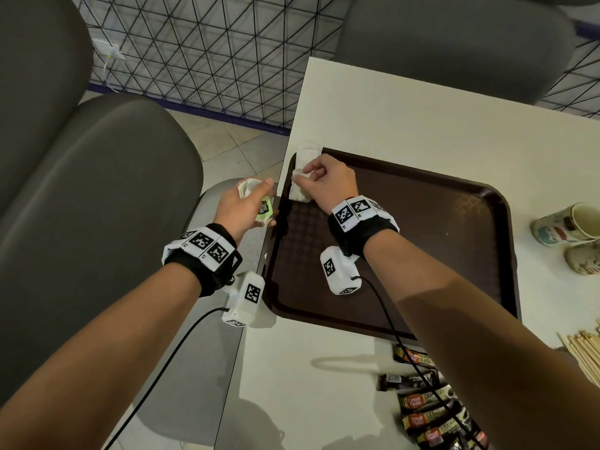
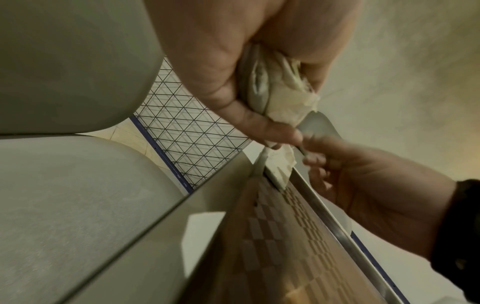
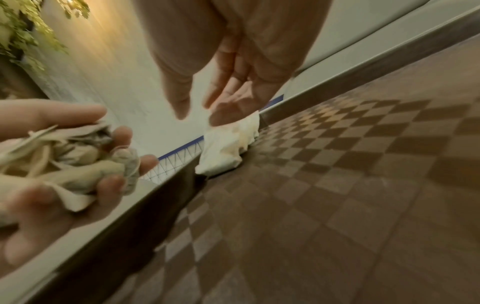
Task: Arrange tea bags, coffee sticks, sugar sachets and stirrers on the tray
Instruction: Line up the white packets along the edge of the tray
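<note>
A dark brown tray (image 1: 422,222) lies on the white table (image 1: 389,108). White tea bags (image 1: 300,190) lie along its far left rim. My right hand (image 1: 324,180) hovers over that corner. In the right wrist view its fingertips (image 3: 221,117) touch the top of a tea bag (image 3: 226,150), and the thumb stands apart. My left hand (image 1: 250,203), just off the tray's left edge, grips a crumpled bunch of tea bags (image 1: 248,186) with a green tag (image 1: 264,209). The bunch (image 2: 283,96) also shows in the left wrist view.
Coffee sticks (image 1: 431,414) lie on the table in front of the tray. Wooden stirrers (image 1: 584,352) are at the right edge, with paper cups (image 1: 568,225) beyond them. Grey chairs (image 1: 81,206) stand left of the table, and a wire mesh fence (image 1: 201,53) runs behind.
</note>
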A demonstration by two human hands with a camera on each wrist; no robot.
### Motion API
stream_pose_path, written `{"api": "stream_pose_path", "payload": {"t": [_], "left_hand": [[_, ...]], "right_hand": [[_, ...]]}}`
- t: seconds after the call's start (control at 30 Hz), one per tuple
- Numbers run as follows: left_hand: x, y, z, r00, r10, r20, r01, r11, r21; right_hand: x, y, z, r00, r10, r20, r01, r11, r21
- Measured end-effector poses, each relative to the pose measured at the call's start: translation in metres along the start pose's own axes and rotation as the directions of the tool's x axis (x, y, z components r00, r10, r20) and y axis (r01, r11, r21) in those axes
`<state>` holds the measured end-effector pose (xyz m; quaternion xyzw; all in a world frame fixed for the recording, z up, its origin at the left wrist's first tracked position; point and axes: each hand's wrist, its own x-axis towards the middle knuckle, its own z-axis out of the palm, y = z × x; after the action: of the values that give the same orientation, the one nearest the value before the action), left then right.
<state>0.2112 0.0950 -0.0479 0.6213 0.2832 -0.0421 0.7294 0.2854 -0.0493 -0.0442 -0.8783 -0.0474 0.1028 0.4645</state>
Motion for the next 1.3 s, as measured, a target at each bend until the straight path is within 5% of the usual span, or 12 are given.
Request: {"api": "stream_pose_path", "payload": {"t": [0.13, 0.3, 0.6, 0.9, 1.1, 1.3], "left_hand": [[-0.007, 0.004, 0.006, 0.999, -0.012, 0.034, 0.012, 1.000, -0.013], [-0.016, 0.008, 0.011, 0.999, -0.044, 0.018, 0.045, 0.999, -0.012], [-0.032, 0.011, 0.022, 0.996, -0.063, 0.067, 0.067, 0.996, -0.056], [-0.040, 0.006, 0.014, 0.996, -0.026, 0.081, 0.033, 0.995, -0.090], [-0.042, 0.002, 0.013, 0.997, -0.016, 0.070, 0.019, 0.999, -0.045], [-0.041, 0.006, 0.015, 0.996, 0.029, 0.083, -0.021, 0.995, -0.093]], "right_hand": [[-0.014, -0.019, -0.001, 0.966, -0.094, 0.239, 0.076, 0.993, 0.086], [-0.024, -0.024, -0.002, 0.944, -0.092, 0.318, 0.044, 0.987, 0.153], [-0.038, -0.025, -0.012, 0.941, -0.003, 0.337, -0.097, 0.955, 0.279], [-0.036, -0.025, -0.024, 0.989, 0.109, 0.103, -0.146, 0.862, 0.486], [-0.038, -0.030, -0.025, 0.977, 0.144, 0.158, -0.209, 0.791, 0.575], [-0.041, -0.023, -0.021, 0.976, 0.112, 0.188, -0.189, 0.864, 0.466]]}}
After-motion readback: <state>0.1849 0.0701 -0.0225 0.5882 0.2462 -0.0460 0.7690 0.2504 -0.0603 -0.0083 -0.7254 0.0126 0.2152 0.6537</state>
